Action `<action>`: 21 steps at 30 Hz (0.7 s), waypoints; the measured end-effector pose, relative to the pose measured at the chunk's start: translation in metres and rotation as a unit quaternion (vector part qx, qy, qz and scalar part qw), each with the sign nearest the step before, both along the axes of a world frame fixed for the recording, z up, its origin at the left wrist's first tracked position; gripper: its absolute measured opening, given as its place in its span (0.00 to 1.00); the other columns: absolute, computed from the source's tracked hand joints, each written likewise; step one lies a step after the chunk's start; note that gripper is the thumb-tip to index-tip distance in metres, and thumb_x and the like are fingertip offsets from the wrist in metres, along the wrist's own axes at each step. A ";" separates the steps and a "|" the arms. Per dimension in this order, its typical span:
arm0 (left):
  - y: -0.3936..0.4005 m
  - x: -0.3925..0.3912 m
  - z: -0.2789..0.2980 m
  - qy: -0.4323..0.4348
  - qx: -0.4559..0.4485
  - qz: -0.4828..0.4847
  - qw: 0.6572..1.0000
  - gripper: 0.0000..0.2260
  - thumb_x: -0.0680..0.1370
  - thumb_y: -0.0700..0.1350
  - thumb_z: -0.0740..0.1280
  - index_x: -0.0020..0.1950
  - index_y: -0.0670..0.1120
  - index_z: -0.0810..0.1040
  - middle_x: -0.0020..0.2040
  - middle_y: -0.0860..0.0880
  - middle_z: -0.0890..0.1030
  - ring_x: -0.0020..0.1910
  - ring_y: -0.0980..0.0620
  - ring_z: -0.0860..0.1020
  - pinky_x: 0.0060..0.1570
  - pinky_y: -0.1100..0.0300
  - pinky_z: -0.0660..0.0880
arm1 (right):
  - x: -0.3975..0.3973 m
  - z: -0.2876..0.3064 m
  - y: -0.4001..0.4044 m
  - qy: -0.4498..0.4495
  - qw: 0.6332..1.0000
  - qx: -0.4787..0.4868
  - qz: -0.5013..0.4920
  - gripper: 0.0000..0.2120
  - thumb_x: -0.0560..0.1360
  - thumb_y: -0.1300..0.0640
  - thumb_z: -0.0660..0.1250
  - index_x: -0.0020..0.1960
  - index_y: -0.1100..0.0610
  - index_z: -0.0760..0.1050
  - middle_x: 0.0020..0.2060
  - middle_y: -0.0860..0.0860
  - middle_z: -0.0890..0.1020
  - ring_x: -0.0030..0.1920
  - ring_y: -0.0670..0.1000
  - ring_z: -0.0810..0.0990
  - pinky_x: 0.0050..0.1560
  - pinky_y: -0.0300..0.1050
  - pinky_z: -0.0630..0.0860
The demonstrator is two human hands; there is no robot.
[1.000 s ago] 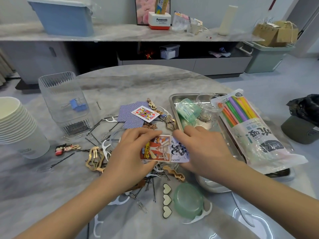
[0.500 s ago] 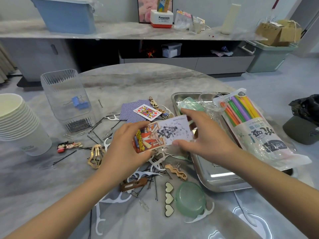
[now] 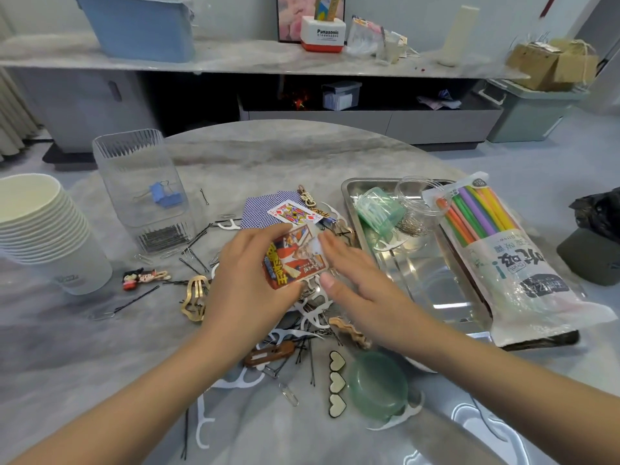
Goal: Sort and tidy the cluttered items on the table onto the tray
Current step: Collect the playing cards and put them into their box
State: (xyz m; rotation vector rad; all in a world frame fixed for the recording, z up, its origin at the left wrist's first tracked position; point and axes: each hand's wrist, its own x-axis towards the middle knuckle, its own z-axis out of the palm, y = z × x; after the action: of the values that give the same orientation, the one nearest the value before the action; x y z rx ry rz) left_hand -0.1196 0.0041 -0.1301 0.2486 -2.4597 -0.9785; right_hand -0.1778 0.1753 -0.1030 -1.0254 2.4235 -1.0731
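Observation:
My left hand [image 3: 248, 283] grips a small stack of colourful picture cards [image 3: 293, 260] above the clutter at the table's middle. My right hand [image 3: 355, 280] touches the stack's right edge with fairly straight fingers, thumb at the lower corner. Just beyond the hands lie playing cards [image 3: 290, 213], one face up on blue-backed ones. The steel tray [image 3: 422, 283] on the right holds a green capped container [image 3: 379, 209], a clear jar [image 3: 419, 199] and a bag of coloured straws [image 3: 496, 256]. Hair clips, bobby pins and white floss picks lie scattered under my hands.
A clear organiser [image 3: 144, 189] with a blue binder clip and bobby pins stands at the left, beside a stack of paper cups [image 3: 33, 223]. On the table lie a green lid [image 3: 377, 384], a heart clip [image 3: 336, 384], a gold clip [image 3: 194, 297] and a brown clip [image 3: 271, 354].
The two cards, held side by side and lifted, have been brought together into one stack in my left hand. My right hand has let go of its card and now touches the stack's edge.

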 end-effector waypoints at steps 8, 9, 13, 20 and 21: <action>-0.008 0.001 -0.004 0.006 0.028 0.013 1.000 0.29 0.65 0.46 0.76 0.64 0.57 0.72 0.54 0.59 0.71 0.56 0.62 0.69 0.52 0.81 0.61 | 0.002 -0.013 -0.009 0.029 0.999 0.020 0.008 0.26 0.76 0.40 0.50 0.72 0.37 0.45 0.76 0.42 0.48 0.75 0.41 0.42 0.74 0.41 0.43; -0.011 0.002 -0.004 0.004 0.027 0.015 1.000 0.30 0.65 0.46 0.76 0.64 0.57 0.72 0.55 0.59 0.71 0.56 0.61 0.69 0.52 0.81 0.60 | 0.000 -0.012 -0.010 0.034 0.999 0.026 0.011 0.27 0.74 0.38 0.49 0.72 0.36 0.46 0.76 0.43 0.48 0.75 0.42 0.42 0.74 0.43 0.44; -0.018 0.006 -0.008 -0.007 0.028 0.020 0.999 0.30 0.65 0.47 0.76 0.65 0.59 0.71 0.56 0.59 0.71 0.57 0.62 0.69 0.51 0.82 0.60 | -0.014 -0.010 -0.015 0.081 0.994 0.075 0.015 0.27 0.72 0.35 0.46 0.71 0.34 0.51 0.77 0.46 0.47 0.74 0.46 0.45 0.72 0.47 0.45; -0.037 0.001 -0.012 -0.034 0.016 0.049 0.998 0.31 0.66 0.47 0.76 0.67 0.56 0.70 0.55 0.57 0.70 0.58 0.57 0.69 0.50 0.67 0.63 | -0.059 -0.027 -0.042 0.113 0.991 0.002 -0.078 0.17 0.78 0.49 0.60 0.66 0.49 0.72 0.62 0.45 0.76 0.63 0.47 0.70 0.59 0.40 0.65; -0.039 0.000 -0.013 -0.037 0.018 0.054 0.998 0.31 0.66 0.47 0.76 0.67 0.56 0.70 0.56 0.57 0.70 0.59 0.56 0.69 0.51 0.67 0.62 | -0.069 -0.031 -0.048 0.119 0.988 0.018 -0.100 0.17 0.78 0.51 0.62 0.65 0.53 0.73 0.60 0.48 0.78 0.61 0.49 0.73 0.57 0.40 0.67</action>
State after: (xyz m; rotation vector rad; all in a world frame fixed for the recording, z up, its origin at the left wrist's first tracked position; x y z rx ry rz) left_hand -0.1193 -0.0353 -0.1434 0.4341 -2.4682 -0.9841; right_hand -0.2470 0.1268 -0.1343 -0.9634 2.7778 -1.0126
